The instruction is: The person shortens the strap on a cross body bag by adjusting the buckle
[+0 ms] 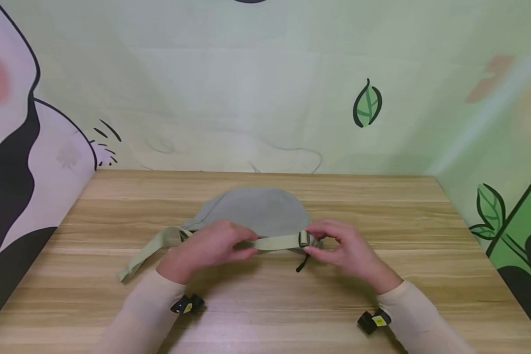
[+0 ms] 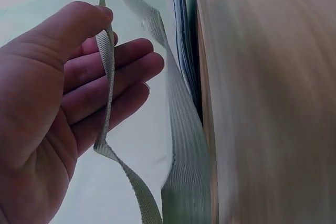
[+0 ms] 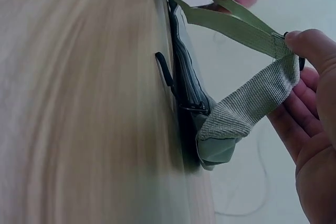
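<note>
A grey waist bag (image 1: 256, 209) lies on the wooden table, its pale green webbing strap (image 1: 278, 243) drawn along the near side. Between thumb and index finger my left hand (image 1: 212, 244) pinches the strap; its other fingers extend behind the webbing in the left wrist view. At the bag's right end, my right hand (image 1: 347, 248) pinches the strap's black slider buckle (image 1: 304, 239). The right wrist view shows the webbing (image 3: 252, 98) bending from the bag's corner up to that hand. A black zipper pull (image 3: 164, 69) hangs from the bag's zipper.
The strap's free end (image 1: 141, 260) trails over the table to the left of the bag. Beyond the wooden table (image 1: 265, 314) stands a printed backdrop (image 1: 230, 98) with leaf drawings. Both wrists wear small black cameras.
</note>
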A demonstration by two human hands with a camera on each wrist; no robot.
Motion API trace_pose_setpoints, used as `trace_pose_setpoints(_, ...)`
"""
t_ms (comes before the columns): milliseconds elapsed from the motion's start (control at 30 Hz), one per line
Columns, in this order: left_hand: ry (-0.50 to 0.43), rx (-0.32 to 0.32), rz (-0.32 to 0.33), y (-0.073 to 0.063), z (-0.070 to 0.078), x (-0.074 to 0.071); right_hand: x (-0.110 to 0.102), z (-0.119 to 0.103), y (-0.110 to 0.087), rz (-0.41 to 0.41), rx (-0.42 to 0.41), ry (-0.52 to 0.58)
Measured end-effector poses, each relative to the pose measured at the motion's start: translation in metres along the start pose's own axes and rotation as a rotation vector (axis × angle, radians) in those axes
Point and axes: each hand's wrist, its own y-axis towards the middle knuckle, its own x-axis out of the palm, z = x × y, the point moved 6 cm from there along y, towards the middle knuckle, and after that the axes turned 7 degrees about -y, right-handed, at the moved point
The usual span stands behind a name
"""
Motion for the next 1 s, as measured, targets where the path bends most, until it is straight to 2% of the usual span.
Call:
trace_pose_setpoints(167, 0.018, -0.011, 0.011, -0.009, -0.005, -0.004, -0.004, 0.004, -0.002, -0.009, -0.003, 0.019)
trace_pose_setpoints(300, 0.015, -0.020, 0.014, -0.009, -0.005, -0.005, -0.004, 0.004, -0.002, -0.011, -0.014, 0.040)
trace_pose_setpoints(367, 0.009, -0.048, 0.014, -0.007, -0.006, -0.003, -0.004, 0.005, -0.002, -0.006, -0.008, 0.040)
trace_pose_setpoints(533, -0.042, -0.153, 0.010, 0.009, -0.003, 0.008, -0.005, 0.003, -0.001, 0.005, -0.009, 0.047)
trace_pose_setpoints(600, -0.066, -0.172, 0.007, 0.018, 0.001, 0.014, -0.005, 0.002, 0.000, 0.007, -0.017, 0.058)
trace_pose_setpoints(767, -0.086, -0.143, 0.038, 0.037, 0.012, 0.025, -0.001, 0.000, 0.002, -0.009, -0.012, 0.102)
trace_pose_setpoints(900, -0.115, -0.138, 0.103, 0.040, 0.015, 0.025, 0.002, 0.000, 0.004, -0.049, 0.047, 0.132)
trace_pose_setpoints(1000, -0.121, -0.138, 0.131, 0.040, 0.018, 0.023, 0.004, -0.003, 0.008, -0.081, 0.053, 0.096)
